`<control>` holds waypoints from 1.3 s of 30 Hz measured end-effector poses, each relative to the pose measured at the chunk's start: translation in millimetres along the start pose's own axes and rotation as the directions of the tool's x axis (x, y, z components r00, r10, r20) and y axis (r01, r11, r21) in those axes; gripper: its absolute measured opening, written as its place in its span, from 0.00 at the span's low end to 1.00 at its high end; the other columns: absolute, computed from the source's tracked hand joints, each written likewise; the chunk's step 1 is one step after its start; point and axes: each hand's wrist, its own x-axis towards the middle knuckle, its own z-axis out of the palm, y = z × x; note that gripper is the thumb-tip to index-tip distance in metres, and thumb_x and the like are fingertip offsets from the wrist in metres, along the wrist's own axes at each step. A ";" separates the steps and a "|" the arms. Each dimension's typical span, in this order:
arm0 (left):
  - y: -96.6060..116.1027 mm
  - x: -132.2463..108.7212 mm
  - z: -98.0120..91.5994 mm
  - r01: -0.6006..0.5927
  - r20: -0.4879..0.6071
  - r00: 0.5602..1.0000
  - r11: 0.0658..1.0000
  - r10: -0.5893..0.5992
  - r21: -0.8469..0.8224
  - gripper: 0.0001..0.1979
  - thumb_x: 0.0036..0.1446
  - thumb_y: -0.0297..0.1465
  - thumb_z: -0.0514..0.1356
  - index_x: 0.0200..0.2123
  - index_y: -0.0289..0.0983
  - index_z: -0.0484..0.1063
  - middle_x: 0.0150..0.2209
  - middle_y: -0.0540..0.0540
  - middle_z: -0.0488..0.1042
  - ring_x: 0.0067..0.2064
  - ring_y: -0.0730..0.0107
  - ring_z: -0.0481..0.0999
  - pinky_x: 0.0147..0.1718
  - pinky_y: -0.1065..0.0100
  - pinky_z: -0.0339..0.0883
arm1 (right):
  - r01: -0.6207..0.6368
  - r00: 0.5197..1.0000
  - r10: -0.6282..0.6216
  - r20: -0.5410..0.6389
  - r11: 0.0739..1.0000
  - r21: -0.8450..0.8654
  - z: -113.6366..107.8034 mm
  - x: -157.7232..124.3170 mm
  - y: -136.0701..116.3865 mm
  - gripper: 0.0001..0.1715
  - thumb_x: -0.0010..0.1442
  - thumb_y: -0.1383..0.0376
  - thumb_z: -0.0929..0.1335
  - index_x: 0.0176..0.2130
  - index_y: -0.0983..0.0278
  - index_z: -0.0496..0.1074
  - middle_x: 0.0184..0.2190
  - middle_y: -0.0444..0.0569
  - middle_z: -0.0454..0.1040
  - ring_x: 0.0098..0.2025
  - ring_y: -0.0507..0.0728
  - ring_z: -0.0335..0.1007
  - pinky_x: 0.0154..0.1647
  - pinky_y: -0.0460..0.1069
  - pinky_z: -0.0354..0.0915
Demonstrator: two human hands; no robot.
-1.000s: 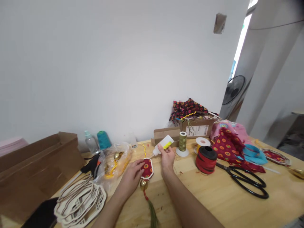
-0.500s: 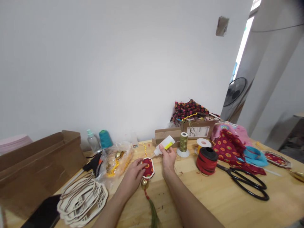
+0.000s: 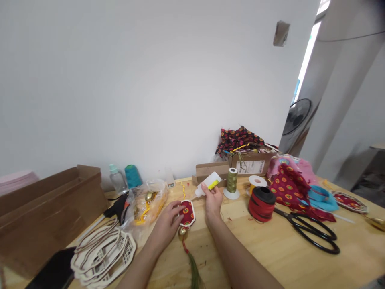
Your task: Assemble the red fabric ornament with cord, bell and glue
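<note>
My right hand (image 3: 213, 200) grips a small white glue bottle (image 3: 209, 183) with a yellow label, its nozzle tilted down toward the top edge of a red patterned fabric ornament (image 3: 188, 213). That ornament lies flat on the wooden table (image 3: 270, 249), with a gold bell (image 3: 181, 232), a red cord and a green tassel (image 3: 194, 271) trailing toward me. My left hand (image 3: 167, 221) rests on the ornament's left side, fingertips pressing it down.
Cardboard boxes (image 3: 45, 208) stand at left, with stacked wooden cut-out frames (image 3: 102, 253) and a plastic bag of bells (image 3: 147, 202). Thread spools (image 3: 231, 181), a red ribbon roll (image 3: 261, 203), black scissors (image 3: 309, 230) and heaped fabric (image 3: 288, 182) lie at right. A fan (image 3: 296, 114) stands behind.
Both hands stay on the ornament and bottle; the bottle's nozzle has kept close to the ornament's top edge. The view has shifted slightly.
</note>
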 end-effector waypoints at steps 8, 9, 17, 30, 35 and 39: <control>3.1 -1.6 -0.9 -0.051 0.015 0.999 0.996 0.050 0.071 0.14 0.52 0.26 0.51 0.39 0.38 0.73 0.47 0.39 0.69 0.48 0.60 0.68 0.48 0.57 0.62 | -0.032 0.999 0.033 -0.025 0.999 0.039 -1.1 1.2 1.8 0.21 0.34 0.64 0.73 0.30 0.70 0.68 0.28 0.51 0.75 0.30 0.54 0.70 0.33 0.48 0.65; 3.1 -1.7 -0.6 -0.058 0.017 0.998 0.995 0.057 0.081 0.14 0.53 0.26 0.51 0.40 0.38 0.73 0.47 0.38 0.69 0.48 0.60 0.68 0.48 0.57 0.62 | -0.040 0.999 0.041 -0.031 0.998 0.046 -1.4 1.4 1.7 0.21 0.34 0.63 0.73 0.30 0.70 0.68 0.28 0.51 0.75 0.30 0.54 0.70 0.33 0.48 0.66; 4.4 -1.7 -1.5 -0.091 0.032 0.996 0.987 0.087 0.135 0.15 0.53 0.27 0.50 0.40 0.36 0.74 0.47 0.35 0.69 0.48 0.57 0.69 0.48 0.55 0.62 | -0.095 0.991 0.105 -0.080 0.988 0.119 -5.6 4.8 0.1 0.22 0.35 0.61 0.73 0.31 0.68 0.68 0.29 0.48 0.74 0.30 0.54 0.71 0.30 0.47 0.67; 6.5 -3.1 -4.8 -0.090 0.039 0.996 0.985 0.085 0.146 0.15 0.54 0.27 0.50 0.42 0.35 0.72 0.47 0.37 0.70 0.48 0.60 0.69 0.48 0.58 0.63 | -0.100 0.991 0.111 -0.076 0.985 0.143 -6.9 6.7 1.9 0.21 0.35 0.61 0.73 0.30 0.67 0.67 0.26 0.46 0.73 0.29 0.53 0.70 0.27 0.45 0.67; 3.9 -2.1 -2.5 -0.104 0.044 0.994 0.982 0.098 0.156 0.15 0.54 0.27 0.50 0.41 0.37 0.73 0.47 0.37 0.69 0.48 0.60 0.69 0.47 0.58 0.63 | -0.102 0.990 0.114 -0.082 0.985 0.140 -6.7 6.4 1.7 0.21 0.34 0.61 0.73 0.29 0.67 0.67 0.27 0.47 0.73 0.29 0.53 0.70 0.27 0.45 0.67; 0.7 -2.3 -0.6 -0.111 0.034 0.994 0.981 0.107 0.158 0.15 0.54 0.27 0.50 0.41 0.38 0.73 0.47 0.37 0.70 0.48 0.60 0.69 0.47 0.58 0.63 | -0.101 0.990 0.113 -0.079 0.985 0.137 -7.0 6.1 1.8 0.21 0.35 0.61 0.73 0.30 0.67 0.67 0.27 0.47 0.73 0.30 0.53 0.70 0.28 0.46 0.67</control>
